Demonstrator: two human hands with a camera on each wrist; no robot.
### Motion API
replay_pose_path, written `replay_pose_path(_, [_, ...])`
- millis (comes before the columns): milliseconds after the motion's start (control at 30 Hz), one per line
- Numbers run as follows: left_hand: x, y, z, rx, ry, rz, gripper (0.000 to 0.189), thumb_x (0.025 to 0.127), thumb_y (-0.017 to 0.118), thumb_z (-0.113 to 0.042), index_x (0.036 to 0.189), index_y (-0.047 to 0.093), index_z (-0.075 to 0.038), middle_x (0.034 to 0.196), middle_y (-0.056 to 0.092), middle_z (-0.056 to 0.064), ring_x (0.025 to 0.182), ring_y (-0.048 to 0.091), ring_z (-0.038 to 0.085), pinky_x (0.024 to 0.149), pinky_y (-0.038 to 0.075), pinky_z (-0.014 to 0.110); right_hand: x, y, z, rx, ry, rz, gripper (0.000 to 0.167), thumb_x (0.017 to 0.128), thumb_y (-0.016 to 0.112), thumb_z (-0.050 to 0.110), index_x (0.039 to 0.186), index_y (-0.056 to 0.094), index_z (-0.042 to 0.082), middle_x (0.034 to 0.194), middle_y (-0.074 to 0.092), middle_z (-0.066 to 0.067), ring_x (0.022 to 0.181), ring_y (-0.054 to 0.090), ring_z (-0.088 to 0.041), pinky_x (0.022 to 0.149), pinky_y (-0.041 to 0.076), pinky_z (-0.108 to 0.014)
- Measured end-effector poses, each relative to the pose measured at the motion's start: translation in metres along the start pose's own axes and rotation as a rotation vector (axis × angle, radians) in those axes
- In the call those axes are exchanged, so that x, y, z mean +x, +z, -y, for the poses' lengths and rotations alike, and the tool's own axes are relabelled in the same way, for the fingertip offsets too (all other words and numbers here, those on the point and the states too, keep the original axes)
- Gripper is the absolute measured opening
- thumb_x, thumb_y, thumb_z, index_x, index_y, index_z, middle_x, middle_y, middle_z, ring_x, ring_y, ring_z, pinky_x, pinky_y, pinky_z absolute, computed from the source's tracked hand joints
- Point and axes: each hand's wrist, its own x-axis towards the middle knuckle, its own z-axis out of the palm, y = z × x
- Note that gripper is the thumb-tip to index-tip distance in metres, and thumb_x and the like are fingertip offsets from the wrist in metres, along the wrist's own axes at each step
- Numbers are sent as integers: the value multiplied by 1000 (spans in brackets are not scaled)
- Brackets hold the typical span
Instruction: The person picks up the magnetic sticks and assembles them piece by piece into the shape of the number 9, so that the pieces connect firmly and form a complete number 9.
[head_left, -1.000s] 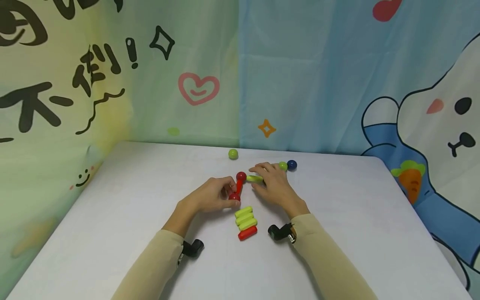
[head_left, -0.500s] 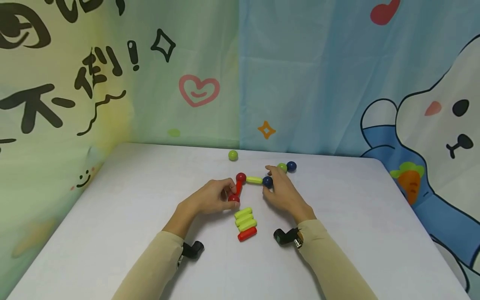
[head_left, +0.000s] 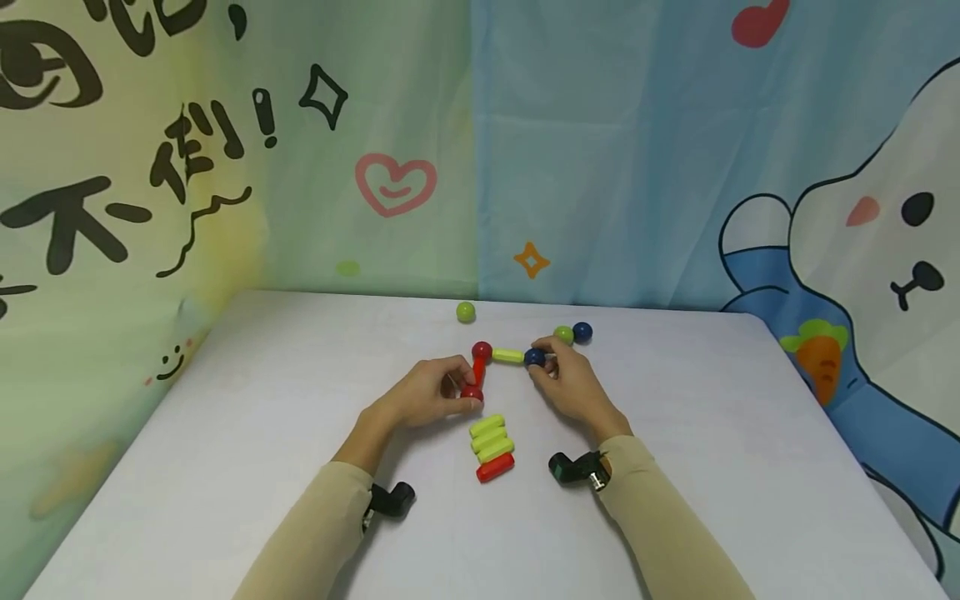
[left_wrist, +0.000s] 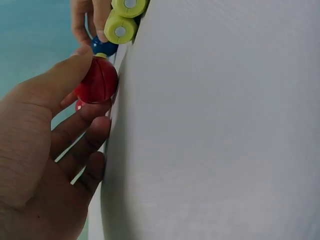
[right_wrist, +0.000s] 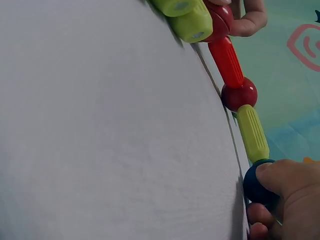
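Observation:
My left hand [head_left: 423, 390] pinches the near red ball [left_wrist: 97, 82] between thumb and fingers. From that ball a red rod [right_wrist: 226, 61] runs to a second red ball [right_wrist: 239, 94]. A yellow-green rod [right_wrist: 253, 132] joins the second ball to a dark blue ball [head_left: 535, 357]. Thumb and fingers of my right hand [head_left: 577, 387] pinch this blue ball at the chain's right end. Just nearer than the chain, several yellow-green rods [head_left: 491, 437] lie side by side with a loose red rod [head_left: 495, 467].
A lone green ball [head_left: 466, 312] sits near the white table's [head_left: 360, 325] back edge. Another green ball [head_left: 563, 334] and a blue ball [head_left: 582, 332] lie side by side beyond my right hand. A printed curtain [head_left: 600, 167] hangs behind the table.
My right hand has shifted right along the yellow-green rod, uncovering the blue ball, and its fingers have closed on that ball. The left hand keeps its hold on the near red ball.

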Motion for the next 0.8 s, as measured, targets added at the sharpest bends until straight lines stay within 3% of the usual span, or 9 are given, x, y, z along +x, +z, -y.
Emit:
replay_pose_path(133, [-1, 3, 3, -39, -8, -26, 28, 88, 83, -32, 105, 63, -21, 96, 65, -7, 84, 58, 13, 77, 50, 28, 2, 2, 1, -8, 17, 7, 40, 101, 65, 20, 138, 57, 10, 127, 66, -13, 93, 58, -21, 81, 47, -36])
replay_pose_path(400, [-3, 8, 12, -104, -15, -62, 29, 88, 83, -31, 107, 64, -21, 94, 64, -6, 85, 58, 13, 76, 49, 27, 5, 3, 4, -42, 20, 18, 40, 103, 63, 23, 141, 58, 12, 125, 68, -13, 96, 62, -23, 88, 50, -44])
replay_pose_path(667, [-3, 11, 14, -106, -33, -76, 29, 88, 83, -31, 107, 63, -21, 95, 65, -5, 86, 59, 14, 77, 50, 28, 10, 6, 5, -61, -23, 12, 41, 103, 63, 22, 142, 60, 10, 138, 61, -15, 111, 60, -28, 99, 48, -47])
replay_pose_path(800, [-1, 12, 14, -94, -27, -87, 28, 88, 82, -30, 106, 61, -22, 93, 64, -6, 85, 59, 14, 76, 50, 28, 11, 4, 7, -75, -16, 17, 44, 103, 64, 23, 144, 58, 10, 140, 60, -15, 109, 60, -28, 99, 48, -46])
